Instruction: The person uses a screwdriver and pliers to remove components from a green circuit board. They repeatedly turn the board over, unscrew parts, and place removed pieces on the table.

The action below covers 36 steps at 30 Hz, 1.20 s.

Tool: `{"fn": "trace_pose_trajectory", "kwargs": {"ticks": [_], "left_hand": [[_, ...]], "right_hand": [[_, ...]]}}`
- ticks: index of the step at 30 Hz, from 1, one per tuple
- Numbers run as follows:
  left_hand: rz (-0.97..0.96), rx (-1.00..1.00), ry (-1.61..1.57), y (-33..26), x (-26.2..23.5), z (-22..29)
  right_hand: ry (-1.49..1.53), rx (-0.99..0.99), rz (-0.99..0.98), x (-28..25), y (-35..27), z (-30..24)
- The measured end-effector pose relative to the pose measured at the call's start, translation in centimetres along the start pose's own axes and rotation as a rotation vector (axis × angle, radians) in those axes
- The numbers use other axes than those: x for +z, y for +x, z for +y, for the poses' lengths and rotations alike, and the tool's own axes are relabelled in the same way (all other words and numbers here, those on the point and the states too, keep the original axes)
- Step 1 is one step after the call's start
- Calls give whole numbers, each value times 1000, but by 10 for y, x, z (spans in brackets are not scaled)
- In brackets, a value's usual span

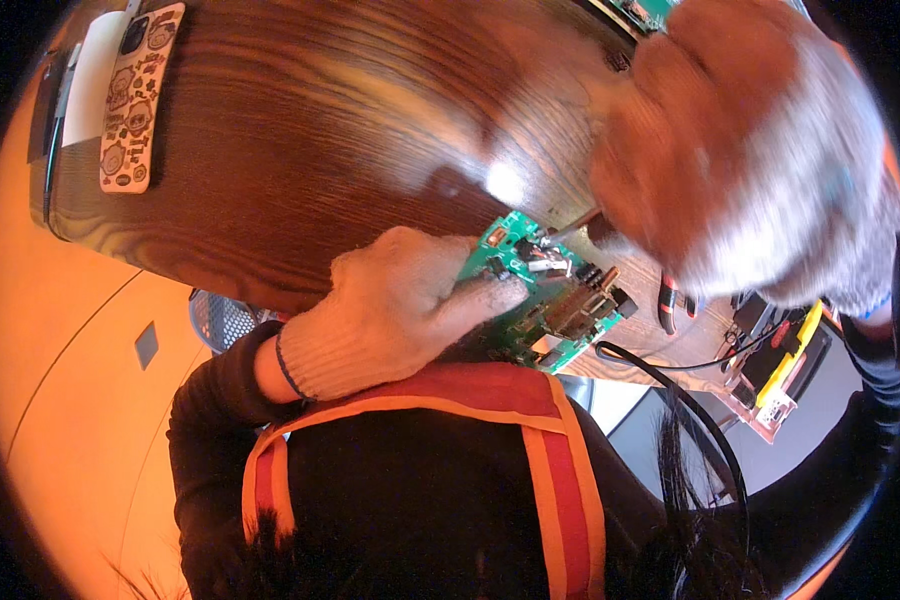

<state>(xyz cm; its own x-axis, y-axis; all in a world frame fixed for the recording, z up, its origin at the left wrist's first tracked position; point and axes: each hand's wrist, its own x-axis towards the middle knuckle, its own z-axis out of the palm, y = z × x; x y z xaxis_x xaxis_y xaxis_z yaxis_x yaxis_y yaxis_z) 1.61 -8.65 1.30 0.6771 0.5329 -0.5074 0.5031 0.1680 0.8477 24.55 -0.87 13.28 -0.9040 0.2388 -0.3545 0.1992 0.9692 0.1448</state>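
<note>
Dark wood-grain desk (300,120) fills most of what we see, with orange floor off its edge. We're in the middle of working on a green circuit board (540,300), which sits at the near edge of the desk, right under both hands.

Our left hand (400,300), in a knit work glove, has its grip closed on the near side of the board, thumb pressed on top, pinning it down. Our right hand (740,150), gloved and blurry, hangs just above and beyond that grip. It seems curled around a thin metal tool (570,228) whose tip touches the board, but we can't tell how tight the hold is.

Next bit probably needs a steady board and a careful tip, since the parts are packed close.

Red-handled pliers (670,300) lie just right of the board; a yellow and black gadget (790,355) sits further right. Far away from the left grip, at the desk corner, lies a pale phone case (140,95) covered in brown cartoon stickers.
</note>
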Motion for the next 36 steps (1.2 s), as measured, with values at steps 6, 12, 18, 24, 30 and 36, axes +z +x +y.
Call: {"fn": "trace_pose_trajectory", "kwargs": {"ticks": [6, 12, 18, 24, 30, 36], "left_hand": [[35, -21, -73, -7, 5, -9], [77, -69, -198, -8, 7, -11], [129, -84, -147, -9, 12, -13], [187, 29, -211, -3, 25, -25], [135, 100, -223, -4, 24, -24], [140, -118, -369, -13, 7, -9]], "right_hand": [[552, 190, -164, 26, -9, 7], [894, 401, -189, 34, -21, -10], [753, 311, -48, 39, -27, -65], [2121, 1175, -623, 5, 1, -73], [1923, 682, 383, 18, 17, -97], [1475, 1132, 145, 27, -51, -86]]}}
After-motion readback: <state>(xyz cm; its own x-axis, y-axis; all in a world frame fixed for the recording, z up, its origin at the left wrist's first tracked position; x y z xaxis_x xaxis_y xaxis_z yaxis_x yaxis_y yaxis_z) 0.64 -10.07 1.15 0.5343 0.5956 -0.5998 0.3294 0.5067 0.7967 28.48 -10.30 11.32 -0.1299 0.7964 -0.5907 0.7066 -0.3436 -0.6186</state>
